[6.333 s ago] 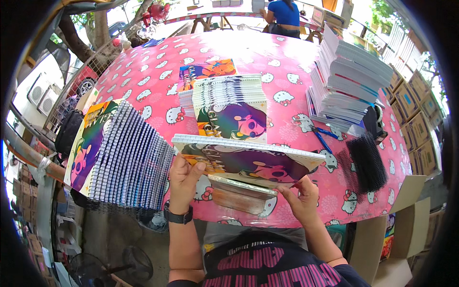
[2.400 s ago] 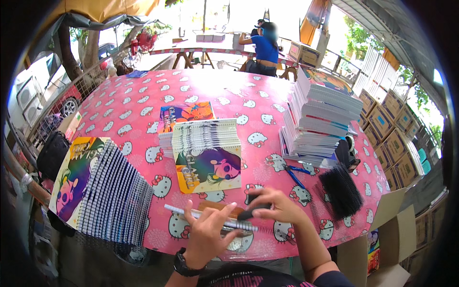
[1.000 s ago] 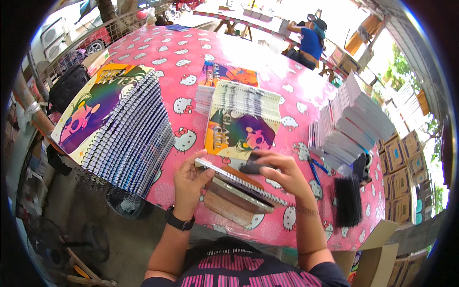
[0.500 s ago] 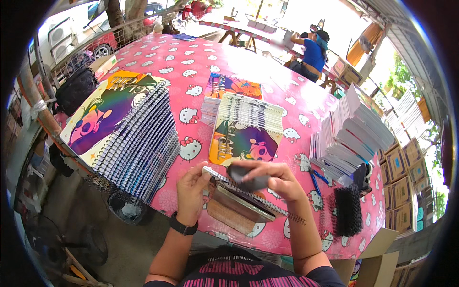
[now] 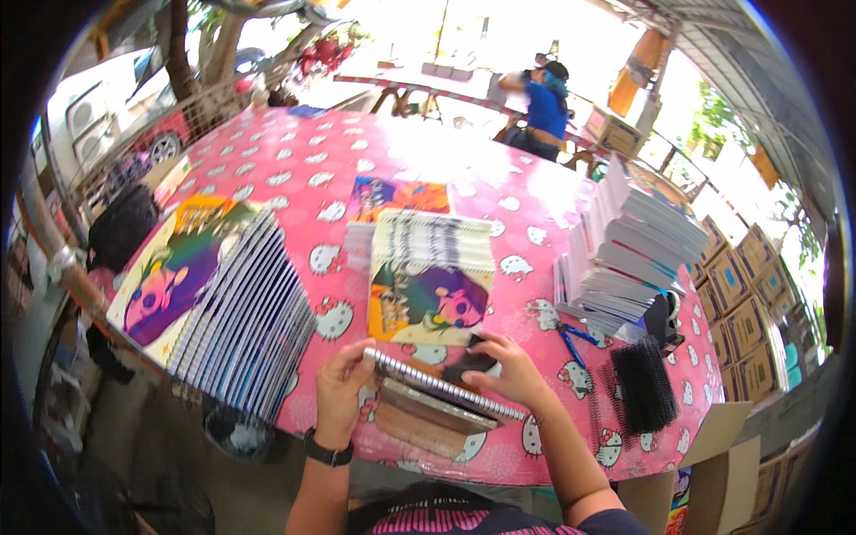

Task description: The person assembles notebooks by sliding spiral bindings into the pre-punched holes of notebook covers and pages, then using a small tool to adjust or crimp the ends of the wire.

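Note:
My left hand (image 5: 343, 383), with a black watch at the wrist, pinches the left end of a spiral notebook (image 5: 446, 389) held on edge, its coil side up. My right hand (image 5: 513, 370) grips a dark rounded object (image 5: 470, 358) against the far side of the coil; its kind is unclear. Below the notebook lies a wooden block (image 5: 419, 432) with a flat strip along it. Just beyond my hands rests a stack of notebooks (image 5: 432, 299) with colourful illustrated covers.
At left stands a tall stack of coil-bound notebooks (image 5: 241, 312). To the right are unbound page stacks (image 5: 624, 259), blue-handled pliers (image 5: 572, 343) and a pile of black coils (image 5: 646, 388). An open carton (image 5: 727, 473) sits by the table's right corner. Another person (image 5: 546, 107) works farther back.
The loose coil tail beyond the notebook's right end has shortened to near its edge. My right hand and the dark object have moved lower; the whole view has shifted.

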Tool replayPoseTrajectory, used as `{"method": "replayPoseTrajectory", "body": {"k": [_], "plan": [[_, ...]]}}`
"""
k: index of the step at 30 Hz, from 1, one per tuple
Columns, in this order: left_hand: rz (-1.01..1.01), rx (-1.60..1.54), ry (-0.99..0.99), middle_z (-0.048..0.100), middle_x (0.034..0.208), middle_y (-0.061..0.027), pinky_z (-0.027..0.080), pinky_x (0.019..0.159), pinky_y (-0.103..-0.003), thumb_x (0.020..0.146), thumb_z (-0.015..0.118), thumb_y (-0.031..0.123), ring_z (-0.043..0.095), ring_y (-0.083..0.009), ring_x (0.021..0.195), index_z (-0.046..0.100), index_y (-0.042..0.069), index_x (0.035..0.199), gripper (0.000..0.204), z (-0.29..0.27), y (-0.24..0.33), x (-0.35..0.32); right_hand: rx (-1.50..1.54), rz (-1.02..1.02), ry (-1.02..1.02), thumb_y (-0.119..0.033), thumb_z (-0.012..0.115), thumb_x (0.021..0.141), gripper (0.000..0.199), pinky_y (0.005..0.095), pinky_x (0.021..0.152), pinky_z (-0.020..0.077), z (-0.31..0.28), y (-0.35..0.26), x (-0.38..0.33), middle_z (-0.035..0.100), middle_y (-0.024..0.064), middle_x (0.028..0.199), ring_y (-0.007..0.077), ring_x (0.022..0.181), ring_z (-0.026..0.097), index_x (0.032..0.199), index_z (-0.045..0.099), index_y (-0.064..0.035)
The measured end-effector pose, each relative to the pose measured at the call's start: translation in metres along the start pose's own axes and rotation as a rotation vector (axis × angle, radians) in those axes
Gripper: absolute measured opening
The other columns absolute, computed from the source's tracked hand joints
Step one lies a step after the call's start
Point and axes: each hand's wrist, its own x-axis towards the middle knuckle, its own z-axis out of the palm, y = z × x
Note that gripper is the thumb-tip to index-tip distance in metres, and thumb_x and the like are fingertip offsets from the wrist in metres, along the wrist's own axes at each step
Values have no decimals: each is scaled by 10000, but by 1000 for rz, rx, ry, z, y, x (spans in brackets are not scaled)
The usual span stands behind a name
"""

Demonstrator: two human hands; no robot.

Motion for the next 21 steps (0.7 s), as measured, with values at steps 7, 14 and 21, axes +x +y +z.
{"method": "replayPoseTrajectory", "body": {"k": [7, 14, 21], "plan": [[251, 364, -406, 650, 944, -44, 465, 736, -232, 831, 699, 72, 596, -111, 868, 664, 10, 1045, 226, 39, 39, 2, 50, -23, 182, -208, 730, 779, 371, 403, 949, 432, -68, -40, -50, 598, 140, 1204, 306, 1110, 543, 1104, 631, -58], [118, 124, -379, 659, 907, -68, 505, 684, -239, 761, 733, -21, 628, -118, 817, 698, 3, 928, 172, 91, 50, -29, 198, -96, 294, -143, 736, 765, 360, 321, 766, 503, -55, -119, -56, 625, 136, 1111, 272, 921, 609, 1090, 620, -41], [283, 302, -471, 661, 882, -87, 501, 683, -230, 713, 755, -48, 630, -131, 798, 701, 6, 890, 193, 80, 53, -25, 74, -148, 244, -226, 662, 838, 503, 348, 790, 513, -48, -136, -55, 616, 144, 1099, 308, 911, 610, 1271, 494, -34]]}}
